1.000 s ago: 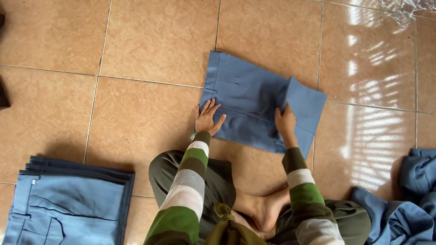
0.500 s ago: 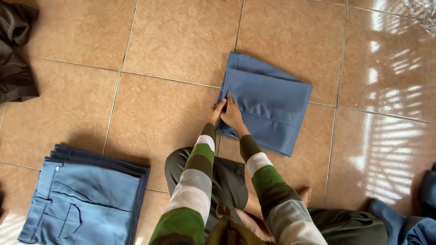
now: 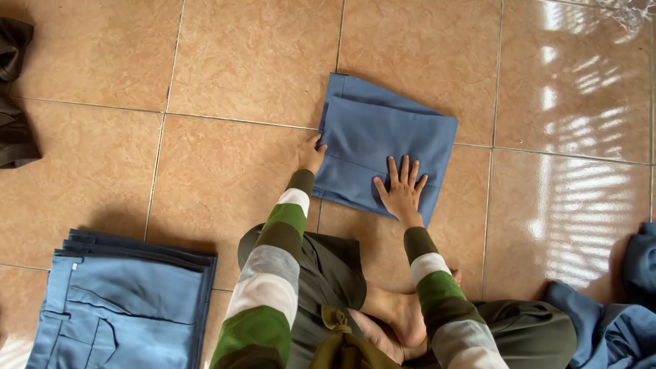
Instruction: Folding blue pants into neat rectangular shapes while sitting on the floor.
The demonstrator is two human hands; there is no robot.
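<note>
A folded blue garment (image 3: 383, 140) lies on the tan tiled floor in front of me. My left hand (image 3: 311, 154) rests at its left edge, fingers against the fold. Flat on the garment's near right part lies my right hand (image 3: 402, 190), fingers spread and pressing down. Both arms wear green, grey and white striped sleeves. I sit cross-legged, with a bare foot (image 3: 403, 321) showing between my knees.
A stack of folded blue trousers (image 3: 123, 301) lies at the lower left. A heap of loose blue cloth (image 3: 615, 321) is at the lower right. Dark clothing (image 3: 14, 96) sits at the far left edge. Sunlight glares on the tiles at the right.
My right hand has moved from beside the left hand at the garment's left edge to its near right part and now lies flat, fingers spread. The view has shifted slightly.
</note>
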